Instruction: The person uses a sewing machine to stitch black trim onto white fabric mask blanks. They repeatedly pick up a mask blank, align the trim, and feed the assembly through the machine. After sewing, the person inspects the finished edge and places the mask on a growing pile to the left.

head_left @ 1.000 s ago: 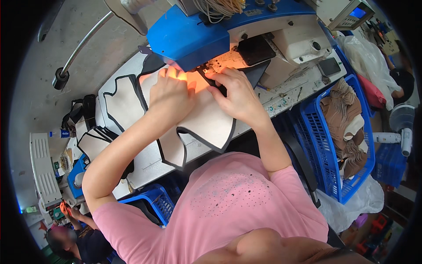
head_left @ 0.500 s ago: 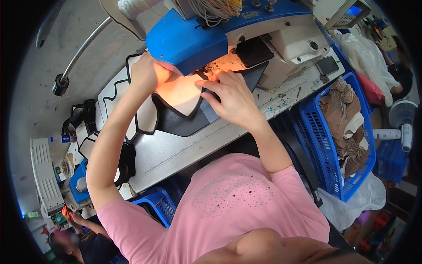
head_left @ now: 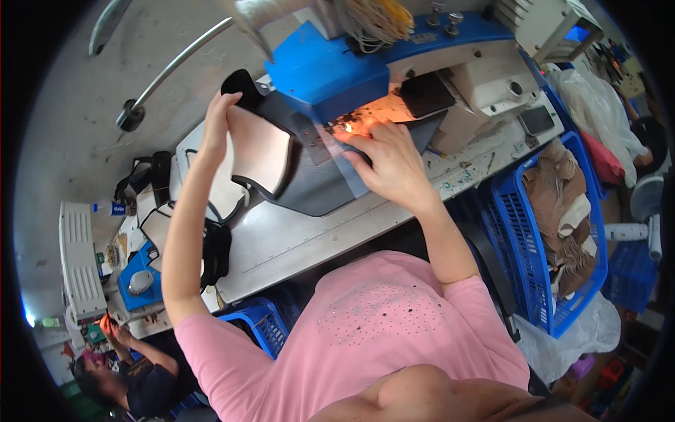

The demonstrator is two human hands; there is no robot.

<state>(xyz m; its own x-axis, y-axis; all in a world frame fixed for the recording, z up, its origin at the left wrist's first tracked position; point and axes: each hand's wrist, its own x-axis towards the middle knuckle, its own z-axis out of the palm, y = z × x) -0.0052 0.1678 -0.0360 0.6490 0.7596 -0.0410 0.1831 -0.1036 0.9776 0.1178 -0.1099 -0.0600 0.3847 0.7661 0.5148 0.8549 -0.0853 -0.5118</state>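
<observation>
My left hand (head_left: 218, 130) grips the upper left edge of a curved cream panel with black edging (head_left: 260, 151), tilted up over a dark grey plate (head_left: 320, 197). Its surface looks padded and bends between the fingers and the plate. Above stands a sewing machine with a blue head (head_left: 330, 70), its work area glowing orange. My right hand (head_left: 390, 165) rests by that lit spot, thumb and forefinger apart, with no object visible in it; some fingertips are hidden. Other black-edged cream panels (head_left: 223, 190) lie beyond my left forearm.
A blue basket (head_left: 524, 232) of brown and cream pieces stands at my right, beside a clear plastic bag (head_left: 598, 105). Two dark phone-like slabs lie by the machine, one at its base (head_left: 427, 95), one near the table edge (head_left: 537, 120). Another person (head_left: 133, 373) works at far left.
My left hand has carried the panel leftward, away from the lit work area, and tipped it up. My right hand stays near the machine, off the panel. The whole view has shifted slightly.
</observation>
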